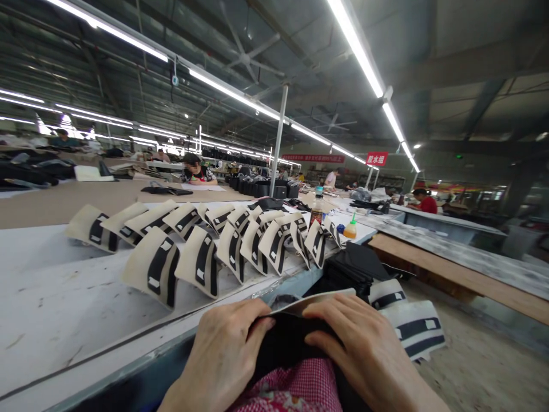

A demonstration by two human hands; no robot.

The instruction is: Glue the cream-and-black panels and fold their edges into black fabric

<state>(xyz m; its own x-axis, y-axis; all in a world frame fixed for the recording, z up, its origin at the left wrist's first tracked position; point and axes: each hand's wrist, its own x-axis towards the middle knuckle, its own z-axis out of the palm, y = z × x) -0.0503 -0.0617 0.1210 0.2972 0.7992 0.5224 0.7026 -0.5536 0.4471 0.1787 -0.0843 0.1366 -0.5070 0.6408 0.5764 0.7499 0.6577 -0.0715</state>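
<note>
Close to my body, a black fabric piece with a cream edge (285, 337) is stretched between my two hands. My left hand (229, 337) pinches its left end between thumb and fingers. The fingers of my right hand (355, 337) curl over its right part, thumb underneath. Beyond my hands, several curved cream panels with black strips and small white patches (197, 260) stand in rows on the white table (55, 309). More striped cream panels (418, 326) lie to the right of my right hand, below table height.
A dark-liquid bottle with a blue cap (316, 209) and a small orange bottle with a green nozzle (350, 228) stand at the table's far right. Black material (355, 266) is piled beside the table edge. Co-workers sit at benches farther back. A metal pole (279, 143) rises beyond.
</note>
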